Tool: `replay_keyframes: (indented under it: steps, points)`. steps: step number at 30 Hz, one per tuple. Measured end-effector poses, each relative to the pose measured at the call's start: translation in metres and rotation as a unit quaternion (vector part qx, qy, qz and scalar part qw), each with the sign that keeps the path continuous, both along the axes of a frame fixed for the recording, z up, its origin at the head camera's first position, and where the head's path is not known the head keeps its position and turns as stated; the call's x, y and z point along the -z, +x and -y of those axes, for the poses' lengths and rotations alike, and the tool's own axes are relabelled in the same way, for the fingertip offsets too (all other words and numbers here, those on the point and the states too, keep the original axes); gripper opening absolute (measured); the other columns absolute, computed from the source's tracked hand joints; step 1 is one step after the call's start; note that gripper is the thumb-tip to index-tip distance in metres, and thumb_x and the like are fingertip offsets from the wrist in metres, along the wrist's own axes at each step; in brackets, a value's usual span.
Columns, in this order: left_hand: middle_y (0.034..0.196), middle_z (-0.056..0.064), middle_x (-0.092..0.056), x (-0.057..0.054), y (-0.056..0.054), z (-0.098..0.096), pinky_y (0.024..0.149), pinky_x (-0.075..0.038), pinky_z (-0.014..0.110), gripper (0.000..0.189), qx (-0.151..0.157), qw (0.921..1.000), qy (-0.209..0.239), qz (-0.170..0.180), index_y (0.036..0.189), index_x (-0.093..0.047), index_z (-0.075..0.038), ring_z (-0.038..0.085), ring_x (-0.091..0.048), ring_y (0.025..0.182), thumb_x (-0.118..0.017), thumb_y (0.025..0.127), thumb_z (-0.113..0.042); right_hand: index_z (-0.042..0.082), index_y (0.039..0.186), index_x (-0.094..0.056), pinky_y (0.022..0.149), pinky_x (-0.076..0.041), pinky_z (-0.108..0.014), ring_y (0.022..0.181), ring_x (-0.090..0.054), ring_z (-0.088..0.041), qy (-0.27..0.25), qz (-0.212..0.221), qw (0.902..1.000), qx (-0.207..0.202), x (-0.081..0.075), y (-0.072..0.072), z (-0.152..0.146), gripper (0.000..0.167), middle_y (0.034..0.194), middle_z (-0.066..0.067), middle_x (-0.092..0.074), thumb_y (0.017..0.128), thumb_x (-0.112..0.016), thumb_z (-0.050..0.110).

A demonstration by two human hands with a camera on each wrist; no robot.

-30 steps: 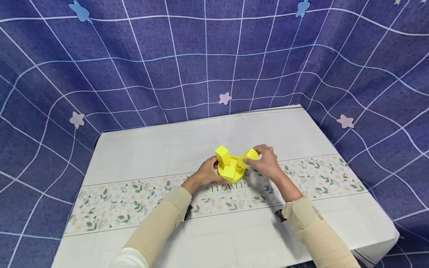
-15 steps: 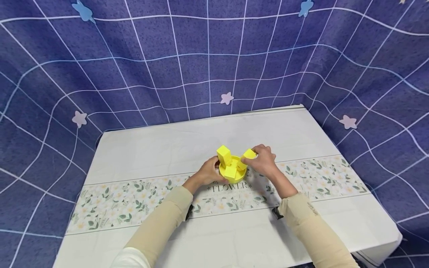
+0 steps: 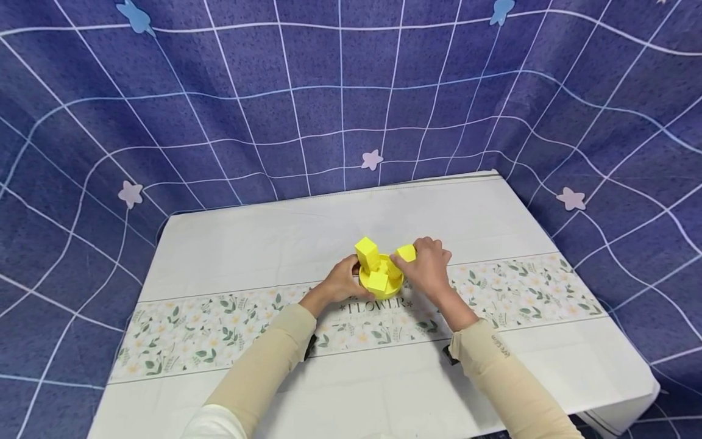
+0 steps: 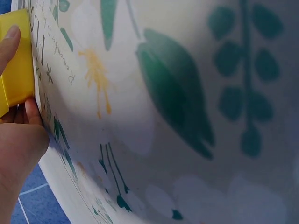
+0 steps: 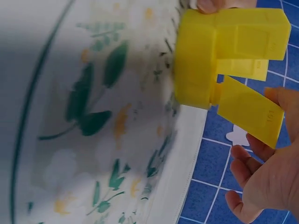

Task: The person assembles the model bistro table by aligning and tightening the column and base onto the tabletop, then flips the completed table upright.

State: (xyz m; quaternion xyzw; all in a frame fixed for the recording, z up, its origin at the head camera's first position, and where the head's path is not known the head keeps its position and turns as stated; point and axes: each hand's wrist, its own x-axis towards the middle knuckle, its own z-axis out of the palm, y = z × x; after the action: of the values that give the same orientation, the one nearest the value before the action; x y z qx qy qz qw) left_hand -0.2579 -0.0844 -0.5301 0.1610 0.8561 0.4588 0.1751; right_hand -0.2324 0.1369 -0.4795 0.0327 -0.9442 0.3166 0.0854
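A round yellow base (image 3: 392,292) stands on the table, with yellow blocks on it. My left hand (image 3: 341,281) grips its left side, the thumb in front and the fingers reaching round the back. One tall block (image 3: 367,253) rises at the base's back left and another block (image 3: 377,281) at its front. Between thumb and fingers, my right hand (image 3: 431,268) pinches a third yellow block (image 3: 406,253) at the base's right side. In the right wrist view this pinched block (image 5: 251,112) slants away from the others, its inner end at a small peg on the base (image 5: 192,60).
A white cloth (image 3: 263,244) with a floral band (image 3: 186,335) and printed lettering covers the table. Blue curtains (image 3: 307,110) with a grid pattern and stars enclose the back and sides. Dark wrist straps (image 3: 451,352) show under both forearms.
The block in my right hand has moved slightly left and down toward the base, standing less tilted than before. My left hand keeps its grip on the base.
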Motion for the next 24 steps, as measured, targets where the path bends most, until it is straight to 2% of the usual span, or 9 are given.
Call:
replay_keyframes:
  steps: [4,6,9,12,14,17,24]
  points:
    - [0.129,0.000,-0.055,-0.001,0.000,0.000,0.102,-0.042,0.033,0.092,-0.001,1.0000,-0.001,0.001,0.139,-0.044,-0.014,0.017,-0.054,0.117,-0.093,0.061,-0.022,0.001,0.125,-0.055,0.095,-0.019,-0.057,0.108,-0.037,-0.032,-0.050,0.036,0.9964,-0.058,0.000,0.003,-0.005,0.057,0.122,-0.016,-0.051,0.092,-0.060,0.047]
    - [0.128,0.000,-0.055,-0.001,0.000,0.000,0.102,-0.042,0.033,0.093,-0.005,1.0000,0.000,0.003,0.138,-0.045,-0.014,0.017,-0.054,0.117,-0.093,0.060,-0.022,0.002,0.138,-0.046,0.099,-0.014,-0.060,0.118,-0.032,-0.033,-0.094,0.063,0.9893,-0.093,-0.003,0.004,-0.010,0.058,0.137,-0.017,-0.043,0.096,-0.056,0.041]
    - [0.129,0.000,-0.055,-0.002,0.000,0.000,0.102,-0.042,0.034,0.094,-0.011,0.9999,-0.003,0.003,0.139,-0.044,-0.014,0.018,-0.053,0.117,-0.093,0.060,-0.023,0.007,0.147,-0.037,0.106,-0.005,-0.064,0.131,-0.023,-0.033,-0.139,0.092,0.9782,-0.124,-0.006,0.003,-0.016,0.056,0.149,-0.015,-0.032,0.099,-0.052,0.032]
    - [0.129,0.001,-0.054,-0.001,0.000,-0.001,0.103,-0.041,0.034,0.094,-0.011,0.9999,-0.007,0.001,0.139,-0.044,-0.014,0.018,-0.053,0.117,-0.093,0.060,-0.024,0.010,0.145,-0.041,0.107,-0.004,-0.067,0.133,-0.021,-0.033,-0.158,0.097,0.9736,-0.133,-0.008,0.002,-0.019,0.049,0.151,-0.012,-0.031,0.099,-0.052,0.023]
    - [0.129,0.001,-0.054,-0.001,0.000,-0.001,0.103,-0.042,0.034,0.094,-0.010,0.9999,-0.005,0.002,0.140,-0.044,-0.014,0.018,-0.053,0.117,-0.093,0.060,-0.023,0.010,0.141,-0.047,0.106,-0.010,-0.066,0.131,-0.025,-0.033,-0.160,0.092,0.9747,-0.126,-0.007,0.001,-0.020,0.045,0.148,-0.012,-0.035,0.098,-0.054,0.021]
    - [0.129,0.000,-0.055,-0.001,0.001,-0.001,0.102,-0.042,0.033,0.093,-0.006,1.0000,0.002,0.007,0.139,-0.044,-0.015,0.017,-0.054,0.117,-0.093,0.060,-0.020,0.010,0.133,-0.052,0.103,-0.018,-0.062,0.123,-0.032,-0.033,-0.160,0.078,0.9785,-0.104,-0.004,0.001,-0.018,0.040,0.141,-0.013,-0.042,0.096,-0.059,0.022]
    - [0.127,0.000,-0.055,0.000,0.001,-0.002,0.101,-0.043,0.034,0.090,-0.004,1.0000,-0.002,0.001,0.138,-0.045,-0.015,0.018,-0.054,0.116,-0.093,0.061,-0.020,0.005,0.115,-0.051,0.100,-0.020,-0.056,0.117,-0.036,-0.033,-0.168,0.041,0.9831,-0.059,0.004,0.003,-0.008,0.036,0.125,-0.015,-0.047,0.090,-0.068,0.025]
